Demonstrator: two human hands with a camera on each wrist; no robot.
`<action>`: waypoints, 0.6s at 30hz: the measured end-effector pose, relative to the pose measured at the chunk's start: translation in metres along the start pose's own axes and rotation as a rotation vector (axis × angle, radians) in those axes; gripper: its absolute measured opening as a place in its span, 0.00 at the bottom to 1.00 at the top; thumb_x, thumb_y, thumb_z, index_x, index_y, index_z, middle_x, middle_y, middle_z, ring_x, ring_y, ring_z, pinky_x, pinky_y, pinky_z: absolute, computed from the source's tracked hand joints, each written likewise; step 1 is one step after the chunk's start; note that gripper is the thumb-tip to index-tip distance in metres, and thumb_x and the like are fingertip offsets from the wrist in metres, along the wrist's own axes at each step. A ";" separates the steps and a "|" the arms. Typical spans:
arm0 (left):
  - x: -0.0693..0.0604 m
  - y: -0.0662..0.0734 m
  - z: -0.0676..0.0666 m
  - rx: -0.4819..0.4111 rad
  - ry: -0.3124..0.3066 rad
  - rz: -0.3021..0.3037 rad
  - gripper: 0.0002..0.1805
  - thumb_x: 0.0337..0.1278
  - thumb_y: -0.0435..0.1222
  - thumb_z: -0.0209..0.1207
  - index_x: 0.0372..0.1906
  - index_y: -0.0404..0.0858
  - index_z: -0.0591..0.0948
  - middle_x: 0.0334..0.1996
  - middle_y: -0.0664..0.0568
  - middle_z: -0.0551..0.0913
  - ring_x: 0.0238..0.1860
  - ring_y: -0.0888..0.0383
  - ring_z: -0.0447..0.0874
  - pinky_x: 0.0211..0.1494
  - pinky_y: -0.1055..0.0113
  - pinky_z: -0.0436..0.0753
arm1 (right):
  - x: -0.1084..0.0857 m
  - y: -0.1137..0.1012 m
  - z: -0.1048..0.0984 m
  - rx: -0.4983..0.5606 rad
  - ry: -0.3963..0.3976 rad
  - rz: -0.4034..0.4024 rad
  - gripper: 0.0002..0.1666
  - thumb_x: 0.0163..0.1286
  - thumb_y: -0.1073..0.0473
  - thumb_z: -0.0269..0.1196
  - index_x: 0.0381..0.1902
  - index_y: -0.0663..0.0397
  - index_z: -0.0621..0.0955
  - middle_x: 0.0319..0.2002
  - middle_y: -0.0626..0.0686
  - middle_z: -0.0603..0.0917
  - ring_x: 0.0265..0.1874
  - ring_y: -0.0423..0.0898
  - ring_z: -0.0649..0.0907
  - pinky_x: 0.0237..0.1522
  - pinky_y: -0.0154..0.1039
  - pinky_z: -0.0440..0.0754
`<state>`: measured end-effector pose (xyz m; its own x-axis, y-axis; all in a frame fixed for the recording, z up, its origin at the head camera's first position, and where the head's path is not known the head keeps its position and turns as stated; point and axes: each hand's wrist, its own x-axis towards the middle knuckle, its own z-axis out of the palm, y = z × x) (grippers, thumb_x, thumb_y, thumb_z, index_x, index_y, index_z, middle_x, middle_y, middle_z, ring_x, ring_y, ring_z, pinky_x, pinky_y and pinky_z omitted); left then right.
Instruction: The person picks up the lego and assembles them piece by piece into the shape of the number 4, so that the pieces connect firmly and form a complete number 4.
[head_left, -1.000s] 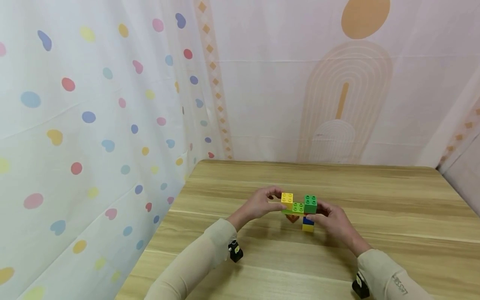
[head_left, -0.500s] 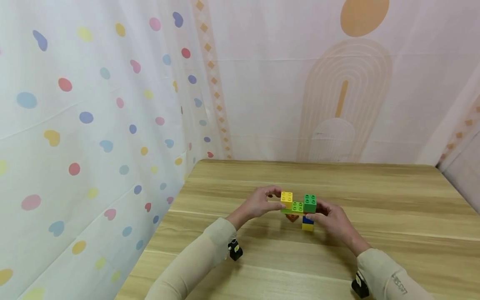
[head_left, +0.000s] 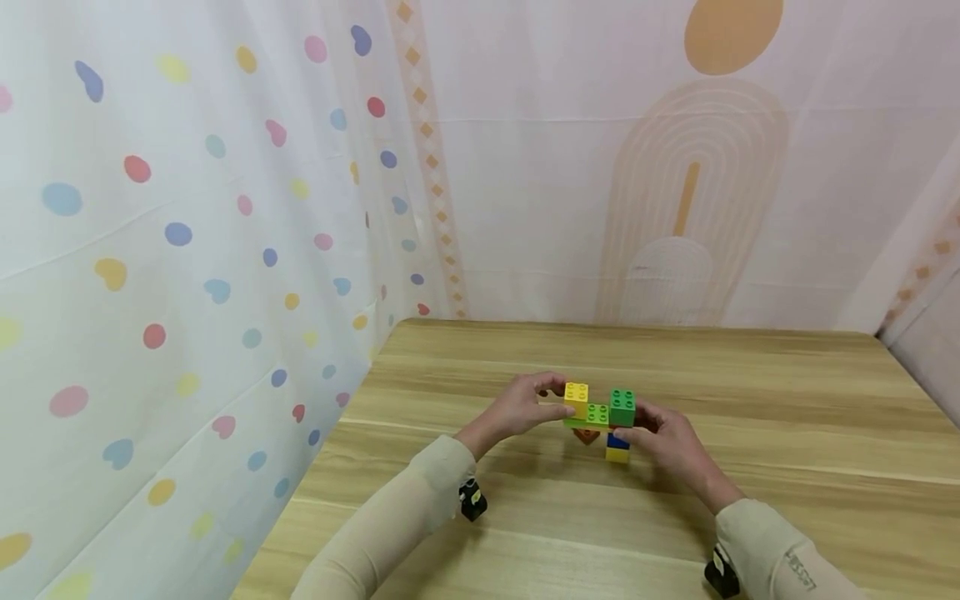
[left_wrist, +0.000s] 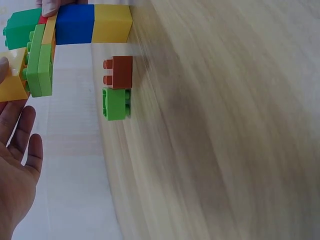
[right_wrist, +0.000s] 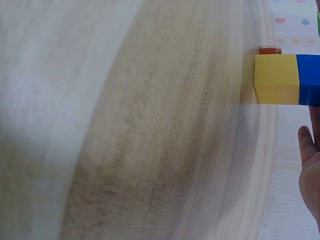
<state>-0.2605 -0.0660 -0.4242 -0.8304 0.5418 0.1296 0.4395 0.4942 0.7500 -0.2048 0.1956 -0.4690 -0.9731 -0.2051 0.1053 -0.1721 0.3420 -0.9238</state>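
Note:
In the head view a toy building brick structure stands between the hands. My left hand (head_left: 525, 406) pinches the yellow brick (head_left: 576, 401) on its upper left, thumb in front. That brick sits on light green thin bricks (head_left: 597, 415) that jut out sideways. My right hand (head_left: 667, 442) holds the column's right side, thumb near the red piece under the dark green brick (head_left: 622, 408). Below come a blue brick (left_wrist: 75, 24) and a lower yellow brick (right_wrist: 277, 80) at the bottom, at or close to the tabletop. The right hand's fingertips are mostly hidden.
A brown-orange brick (left_wrist: 122, 72) and a light green brick (left_wrist: 116, 104) lie side by side on the wooden table (head_left: 525, 533), behind the structure. Patterned curtains (head_left: 525, 208) hang beyond the table's far and left edges.

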 end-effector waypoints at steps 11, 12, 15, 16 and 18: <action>-0.001 0.001 0.004 -0.142 0.034 -0.022 0.19 0.60 0.42 0.68 0.54 0.42 0.82 0.45 0.58 0.84 0.49 0.59 0.79 0.55 0.61 0.76 | 0.001 -0.001 0.001 0.034 -0.006 0.016 0.32 0.66 0.49 0.69 0.64 0.54 0.77 0.52 0.55 0.84 0.49 0.49 0.81 0.48 0.38 0.80; -0.001 0.001 0.003 -0.170 0.039 -0.031 0.19 0.60 0.42 0.68 0.54 0.41 0.82 0.45 0.57 0.84 0.48 0.59 0.79 0.54 0.62 0.76 | 0.001 -0.001 0.001 0.036 -0.005 0.017 0.32 0.66 0.49 0.69 0.64 0.54 0.77 0.52 0.55 0.84 0.50 0.50 0.81 0.48 0.38 0.80; -0.003 -0.001 0.001 -0.258 0.048 -0.047 0.18 0.60 0.39 0.68 0.54 0.40 0.81 0.45 0.54 0.83 0.47 0.57 0.80 0.50 0.63 0.79 | 0.001 0.000 0.001 0.039 -0.004 0.016 0.32 0.67 0.49 0.69 0.64 0.55 0.77 0.52 0.55 0.83 0.50 0.50 0.81 0.48 0.36 0.79; -0.004 -0.002 0.001 -0.279 0.045 -0.047 0.18 0.61 0.38 0.67 0.54 0.40 0.81 0.45 0.53 0.83 0.47 0.56 0.81 0.49 0.63 0.79 | 0.001 0.000 0.001 0.036 -0.003 0.014 0.32 0.67 0.49 0.69 0.64 0.55 0.77 0.52 0.55 0.83 0.50 0.50 0.81 0.48 0.36 0.79; -0.007 -0.004 0.000 -0.299 0.041 -0.040 0.17 0.61 0.36 0.67 0.53 0.39 0.81 0.44 0.51 0.84 0.46 0.55 0.81 0.47 0.64 0.81 | 0.001 0.001 0.002 0.037 0.000 0.010 0.32 0.66 0.49 0.69 0.64 0.56 0.77 0.52 0.56 0.83 0.50 0.50 0.81 0.47 0.35 0.79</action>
<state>-0.2562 -0.0718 -0.4286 -0.8608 0.4951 0.1179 0.2913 0.2894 0.9118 -0.2058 0.1944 -0.4707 -0.9747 -0.2019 0.0956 -0.1563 0.3102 -0.9377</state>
